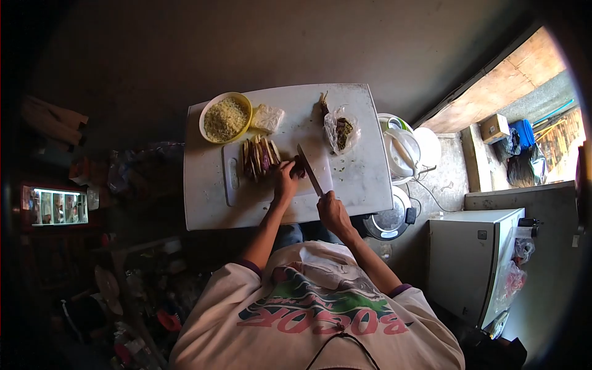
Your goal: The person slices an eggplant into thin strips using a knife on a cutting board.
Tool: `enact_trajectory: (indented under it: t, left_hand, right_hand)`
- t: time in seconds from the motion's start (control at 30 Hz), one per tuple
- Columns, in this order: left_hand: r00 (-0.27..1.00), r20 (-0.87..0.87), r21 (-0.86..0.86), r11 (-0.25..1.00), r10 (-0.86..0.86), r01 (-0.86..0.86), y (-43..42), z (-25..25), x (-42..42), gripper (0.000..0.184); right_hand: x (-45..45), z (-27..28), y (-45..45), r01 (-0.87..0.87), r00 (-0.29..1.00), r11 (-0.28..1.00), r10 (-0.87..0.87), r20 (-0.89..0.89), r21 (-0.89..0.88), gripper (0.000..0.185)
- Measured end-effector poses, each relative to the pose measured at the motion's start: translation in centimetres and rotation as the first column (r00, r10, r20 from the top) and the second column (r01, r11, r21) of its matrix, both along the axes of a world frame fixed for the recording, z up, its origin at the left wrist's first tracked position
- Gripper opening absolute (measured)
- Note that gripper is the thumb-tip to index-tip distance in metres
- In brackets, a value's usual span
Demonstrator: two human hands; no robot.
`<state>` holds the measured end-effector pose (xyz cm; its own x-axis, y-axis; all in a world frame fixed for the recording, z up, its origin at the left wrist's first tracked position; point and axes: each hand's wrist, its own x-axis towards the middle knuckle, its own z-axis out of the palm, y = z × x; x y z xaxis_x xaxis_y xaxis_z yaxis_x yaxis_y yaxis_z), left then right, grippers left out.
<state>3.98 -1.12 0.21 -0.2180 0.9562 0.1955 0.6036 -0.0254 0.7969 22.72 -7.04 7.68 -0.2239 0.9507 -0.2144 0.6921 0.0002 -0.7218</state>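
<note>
My left hand [285,180] is closed on a dark purple eggplant piece [298,168] on the pale cutting board [232,196]. The fingers partly hide that piece. Wrapped around a handle, my right hand [333,213] grips a kitchen knife [311,174]; its blade points away from me, just right of the piece. Long eggplant strips [259,158], purple-skinned with pale flesh, lie in a bunch to the left of my left hand. Another slim dark eggplant [324,105] is near the table's far edge.
On the white table [203,213] stand a yellow bowl [248,103] of pale grated-looking food, a whitish block [267,118] and a plastic bag [343,131] with dark contents. A white lidded appliance [401,151] is right of the table. A small white fridge [461,259] stands lower right.
</note>
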Motion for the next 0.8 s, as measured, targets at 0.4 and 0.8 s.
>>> enact_trajectory:
  t: [0.4,0.8]
  left_hand:
    - [0.998,-0.067,0.131,0.991,0.023,-0.014,-0.3,1.5,0.1,0.024]
    - [0.98,-0.194,0.045,0.998,-0.031,0.04,-0.3,0.8,0.3,0.019]
  right_hand:
    - [-0.8,2.4,-1.5,-0.103,0.994,0.994,0.101,0.051,0.033,0.018]
    - [-1.4,1.6,-2.1,-0.07,0.995,0.995,0.064,0.071,0.075,0.02]
